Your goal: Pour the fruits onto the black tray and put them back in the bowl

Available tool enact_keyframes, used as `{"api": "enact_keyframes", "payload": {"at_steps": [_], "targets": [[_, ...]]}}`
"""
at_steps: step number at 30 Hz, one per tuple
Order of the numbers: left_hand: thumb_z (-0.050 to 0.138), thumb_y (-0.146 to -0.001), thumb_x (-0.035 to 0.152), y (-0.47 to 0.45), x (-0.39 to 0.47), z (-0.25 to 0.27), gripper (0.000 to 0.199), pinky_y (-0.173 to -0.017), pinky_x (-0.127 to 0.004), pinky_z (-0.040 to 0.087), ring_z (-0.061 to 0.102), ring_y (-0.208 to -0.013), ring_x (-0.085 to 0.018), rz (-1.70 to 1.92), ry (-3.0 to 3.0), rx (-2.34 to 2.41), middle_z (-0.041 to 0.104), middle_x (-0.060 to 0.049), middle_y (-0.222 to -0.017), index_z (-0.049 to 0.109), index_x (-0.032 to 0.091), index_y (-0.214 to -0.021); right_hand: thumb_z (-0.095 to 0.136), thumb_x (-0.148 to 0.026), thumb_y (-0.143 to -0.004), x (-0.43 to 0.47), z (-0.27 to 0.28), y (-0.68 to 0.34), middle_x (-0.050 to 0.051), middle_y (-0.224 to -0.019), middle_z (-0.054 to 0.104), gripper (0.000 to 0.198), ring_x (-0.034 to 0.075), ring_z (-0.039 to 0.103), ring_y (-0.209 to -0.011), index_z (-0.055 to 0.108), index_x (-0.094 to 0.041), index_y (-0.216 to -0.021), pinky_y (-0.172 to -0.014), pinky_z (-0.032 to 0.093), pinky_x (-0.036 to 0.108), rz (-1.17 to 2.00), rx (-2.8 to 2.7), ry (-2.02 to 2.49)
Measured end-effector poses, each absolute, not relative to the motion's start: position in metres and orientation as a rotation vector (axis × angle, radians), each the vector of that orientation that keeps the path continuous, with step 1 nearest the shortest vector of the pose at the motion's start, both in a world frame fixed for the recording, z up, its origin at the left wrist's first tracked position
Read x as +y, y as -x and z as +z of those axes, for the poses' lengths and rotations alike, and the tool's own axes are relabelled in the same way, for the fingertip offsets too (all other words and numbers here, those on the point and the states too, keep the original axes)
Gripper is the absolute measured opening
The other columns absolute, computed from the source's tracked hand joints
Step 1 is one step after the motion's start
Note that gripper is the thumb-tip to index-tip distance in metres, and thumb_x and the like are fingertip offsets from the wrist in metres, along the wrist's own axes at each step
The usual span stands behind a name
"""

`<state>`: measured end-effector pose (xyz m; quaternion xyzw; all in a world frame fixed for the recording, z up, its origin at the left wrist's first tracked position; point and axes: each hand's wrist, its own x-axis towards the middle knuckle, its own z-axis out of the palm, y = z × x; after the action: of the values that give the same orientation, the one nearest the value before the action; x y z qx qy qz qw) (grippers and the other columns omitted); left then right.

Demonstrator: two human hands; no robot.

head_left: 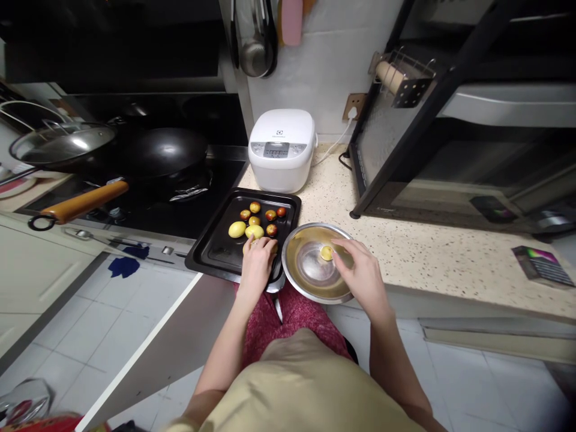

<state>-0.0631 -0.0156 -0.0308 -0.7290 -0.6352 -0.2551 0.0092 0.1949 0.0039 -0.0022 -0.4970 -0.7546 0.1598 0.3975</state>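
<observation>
Your right hand (362, 273) pinches a small, rounded yellow fruit (326, 253) between thumb and fingers, over the shiny, round stainless-steel bowl (300, 255). Your left hand (258, 261) curls over the black baking tray (219, 255); I cannot tell whether it grips anything. Smooth yellow oval fruits (237, 229) and glossy, mottled red-yellow fruits (270, 215) lie there. Beyond, a white rice cooker (281, 174) stands on the speckled countertop (441, 252), right of the dark wok (166, 150).
</observation>
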Motion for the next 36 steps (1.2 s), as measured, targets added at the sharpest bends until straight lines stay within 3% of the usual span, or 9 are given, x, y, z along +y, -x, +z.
{"api": "enact_keyframes", "payload": {"at_steps": [6,12,22,27,32,36], "targets": [[0.064,-0.098,0.02,0.057,-0.028,-0.007,0.029,-0.105,-0.048,0.053,0.068,-0.118,-0.028,-1.307,2.244,-1.87,0.071,-0.01,-0.124,0.065,0.023,-0.126,0.056,-0.03,-0.099,-0.002,0.003,-0.185,0.009,-0.11,0.078,0.021,0.028,0.071,-0.107,0.073,-0.024,-0.109,-0.095,0.057,0.046,0.437,-1.843,1.186],[0.062,-0.101,0.022,0.024,-0.048,0.007,0.03,-0.105,-0.04,0.056,0.068,-0.118,-0.023,-1.557,2.425,-1.601,0.071,-0.009,-0.127,0.064,0.024,-0.131,0.063,-0.035,-0.097,-0.012,0.008,-0.17,0.008,-0.114,0.079,0.023,0.024,0.074,-0.094,0.074,-0.023,-0.113,-0.089,0.06,0.04,0.645,-1.875,1.141],[0.054,-0.105,0.02,0.0,-0.052,-0.01,0.036,-0.103,-0.04,0.059,0.068,-0.121,-0.023,-1.519,2.601,-1.492,0.069,-0.011,-0.131,0.059,0.025,-0.14,0.069,-0.033,-0.087,-0.021,0.003,-0.173,0.005,-0.101,0.078,0.026,0.018,0.071,-0.072,0.071,-0.022,-0.111,-0.068,0.061,0.031,0.864,-1.828,1.2],[0.056,-0.104,0.023,0.015,-0.045,-0.007,0.028,-0.103,-0.042,0.058,0.069,-0.117,-0.024,-1.357,2.628,-1.557,0.071,-0.01,-0.126,0.063,0.023,-0.132,0.069,-0.027,-0.083,-0.016,-0.005,-0.189,0.006,-0.099,0.077,0.02,0.02,0.069,-0.071,0.07,-0.022,-0.103,-0.068,0.058,0.035,0.657,-1.857,1.362],[0.055,-0.104,0.021,0.023,-0.041,-0.007,0.023,-0.101,-0.044,0.057,0.069,-0.115,-0.025,-1.217,2.62,-1.633,0.072,-0.01,-0.124,0.066,0.021,-0.125,0.069,-0.015,-0.08,-0.016,-0.013,-0.189,0.008,-0.102,0.078,0.024,0.028,0.072,-0.09,0.068,-0.022,-0.103,-0.077,0.055,0.039,0.438,-2.005,1.546],[0.056,-0.104,0.021,0.023,-0.04,-0.008,0.022,-0.1,-0.043,0.057,0.069,-0.114,-0.025,-1.166,2.63,-1.621,0.072,-0.01,-0.123,0.066,0.021,-0.124,0.073,-0.012,-0.08,-0.017,-0.013,-0.181,0.008,-0.096,0.078,0.024,0.029,0.073,-0.087,0.069,-0.022,-0.102,-0.07,0.052,0.037,0.319,-2.098,1.688]]}}
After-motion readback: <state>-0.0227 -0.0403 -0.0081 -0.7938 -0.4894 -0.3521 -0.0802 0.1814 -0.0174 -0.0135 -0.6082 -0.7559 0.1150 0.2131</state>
